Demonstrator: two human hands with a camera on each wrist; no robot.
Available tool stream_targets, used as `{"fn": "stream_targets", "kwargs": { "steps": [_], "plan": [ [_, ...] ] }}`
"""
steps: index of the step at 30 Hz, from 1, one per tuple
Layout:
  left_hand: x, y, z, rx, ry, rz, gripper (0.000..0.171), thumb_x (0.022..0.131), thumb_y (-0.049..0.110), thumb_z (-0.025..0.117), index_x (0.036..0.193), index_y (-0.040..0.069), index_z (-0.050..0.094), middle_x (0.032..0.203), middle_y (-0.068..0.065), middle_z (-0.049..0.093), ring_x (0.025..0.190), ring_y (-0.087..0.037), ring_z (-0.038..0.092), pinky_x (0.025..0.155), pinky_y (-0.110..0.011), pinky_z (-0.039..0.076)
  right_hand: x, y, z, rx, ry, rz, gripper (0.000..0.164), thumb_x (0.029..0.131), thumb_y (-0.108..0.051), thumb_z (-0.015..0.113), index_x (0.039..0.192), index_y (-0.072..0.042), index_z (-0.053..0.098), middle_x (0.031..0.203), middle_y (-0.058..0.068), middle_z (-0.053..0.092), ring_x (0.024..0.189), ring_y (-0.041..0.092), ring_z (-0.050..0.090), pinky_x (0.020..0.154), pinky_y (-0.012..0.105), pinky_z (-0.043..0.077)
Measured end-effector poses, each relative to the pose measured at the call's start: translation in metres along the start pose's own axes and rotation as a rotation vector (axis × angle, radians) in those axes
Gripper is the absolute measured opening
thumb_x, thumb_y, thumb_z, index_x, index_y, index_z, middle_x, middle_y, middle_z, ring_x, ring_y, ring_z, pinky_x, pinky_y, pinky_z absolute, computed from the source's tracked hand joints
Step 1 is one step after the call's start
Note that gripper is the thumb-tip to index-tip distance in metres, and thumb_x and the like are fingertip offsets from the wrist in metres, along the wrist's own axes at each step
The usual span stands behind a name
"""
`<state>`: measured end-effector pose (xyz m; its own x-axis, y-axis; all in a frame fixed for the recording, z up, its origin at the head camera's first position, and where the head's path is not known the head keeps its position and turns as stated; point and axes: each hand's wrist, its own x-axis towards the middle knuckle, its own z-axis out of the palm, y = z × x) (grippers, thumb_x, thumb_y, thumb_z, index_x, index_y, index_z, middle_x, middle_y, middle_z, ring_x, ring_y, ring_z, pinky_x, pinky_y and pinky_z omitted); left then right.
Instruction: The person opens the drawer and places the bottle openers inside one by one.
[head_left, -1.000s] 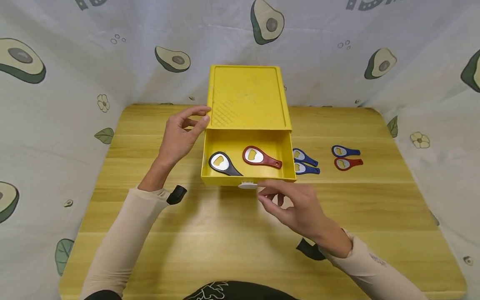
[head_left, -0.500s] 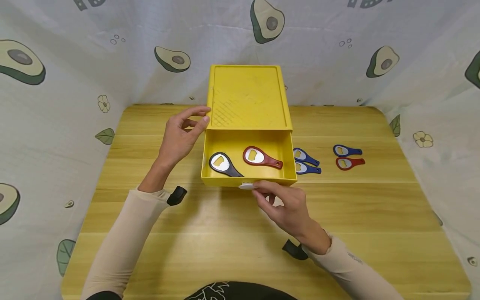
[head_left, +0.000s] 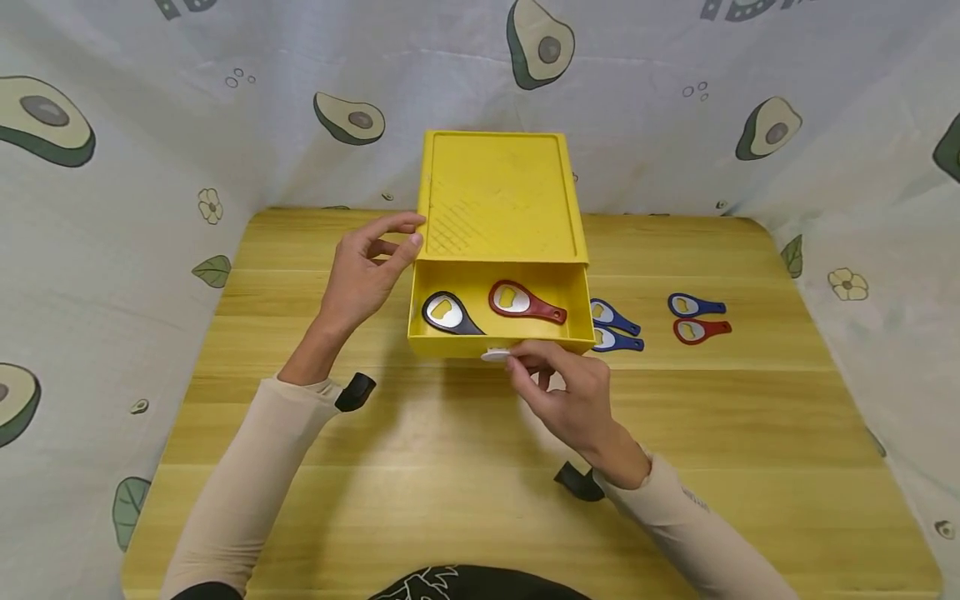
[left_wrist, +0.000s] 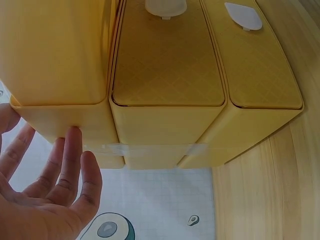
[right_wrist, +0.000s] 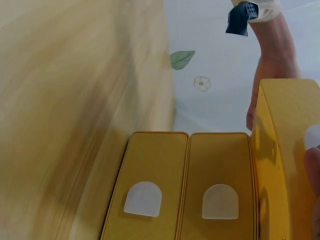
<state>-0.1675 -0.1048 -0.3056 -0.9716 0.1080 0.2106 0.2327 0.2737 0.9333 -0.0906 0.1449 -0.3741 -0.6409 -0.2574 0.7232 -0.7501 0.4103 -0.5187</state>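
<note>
A yellow drawer cabinet (head_left: 498,196) stands at the table's far side, its top drawer (head_left: 442,347) pulled partly out. Inside lie a black bottle opener (head_left: 450,314) and a red bottle opener (head_left: 527,302), apart from each other. My right hand (head_left: 566,392) pinches the white drawer handle (head_left: 495,355) at its right end; in the right wrist view only part of that hand shows, beside the handle (right_wrist: 313,137). My left hand (head_left: 365,271) touches the cabinet's left side near the top, and its fingers (left_wrist: 72,160) look fairly straight in the left wrist view.
Two blue bottle openers (head_left: 618,340) lie against the drawer's right side, partly hidden. Farther right lie another blue opener (head_left: 697,305) and a red one (head_left: 701,330). Two lower drawers (right_wrist: 220,160) are closed. A patterned cloth (head_left: 637,100) hangs behind the wooden table (head_left: 750,433).
My right hand has moved left onto the handle, then forward. The top drawer has slid a little way into the cabinet, carrying its two openers along. My left hand has stayed put.
</note>
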Motion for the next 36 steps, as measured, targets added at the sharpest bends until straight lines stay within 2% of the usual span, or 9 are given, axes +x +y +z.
{"fn": "stream_targets", "kwargs": {
  "steps": [8,17,22,28,36],
  "plan": [
    [0.0,-0.002,-0.001,0.001,-0.012,0.007,0.031,0.092,0.017,0.058,0.121,0.006,0.062,0.12,-0.012,0.061,0.09,-0.023,0.065,0.066,-0.022,0.049,0.014,0.011,0.005,0.009,0.031,-0.005,0.012,0.076,-0.003,0.068,0.088,-0.005,0.068,0.068,0.001,0.068,0.052,0.003,0.053,0.047,0.014,0.04],
    [0.0,-0.001,-0.001,-0.002,-0.016,0.01,0.031,0.092,0.017,0.058,0.122,0.006,0.062,0.12,-0.013,0.061,0.091,-0.026,0.065,0.06,-0.027,0.048,0.028,0.026,0.009,-0.021,0.039,0.025,0.008,0.081,-0.006,0.067,0.089,-0.007,0.068,0.069,-0.001,0.069,0.052,0.002,0.055,0.047,0.015,0.04],
    [-0.001,0.0,-0.001,0.0,-0.02,0.017,0.031,0.093,0.016,0.057,0.122,0.005,0.061,0.121,-0.014,0.06,0.093,-0.031,0.065,0.061,-0.025,0.048,0.035,0.034,0.013,-0.028,0.054,0.035,0.007,0.083,-0.009,0.067,0.089,-0.006,0.068,0.072,0.001,0.07,0.054,0.005,0.058,0.046,0.016,0.04],
    [-0.001,0.0,0.0,0.001,-0.021,0.013,0.032,0.093,0.016,0.057,0.122,0.005,0.061,0.122,-0.013,0.06,0.094,-0.03,0.065,0.067,-0.029,0.05,0.042,0.041,0.016,-0.031,0.069,0.047,0.006,0.084,-0.01,0.067,0.089,-0.006,0.068,0.075,0.001,0.069,0.055,0.006,0.06,0.046,0.017,0.041],
    [-0.002,0.002,0.0,0.02,-0.015,0.003,0.031,0.093,0.016,0.057,0.122,0.005,0.061,0.129,-0.009,0.059,0.095,-0.028,0.064,0.079,-0.028,0.049,0.048,0.046,0.018,-0.036,0.076,0.057,0.007,0.085,-0.01,0.066,0.09,-0.006,0.068,0.076,0.002,0.071,0.057,0.008,0.062,0.047,0.016,0.041]
  ]
}}
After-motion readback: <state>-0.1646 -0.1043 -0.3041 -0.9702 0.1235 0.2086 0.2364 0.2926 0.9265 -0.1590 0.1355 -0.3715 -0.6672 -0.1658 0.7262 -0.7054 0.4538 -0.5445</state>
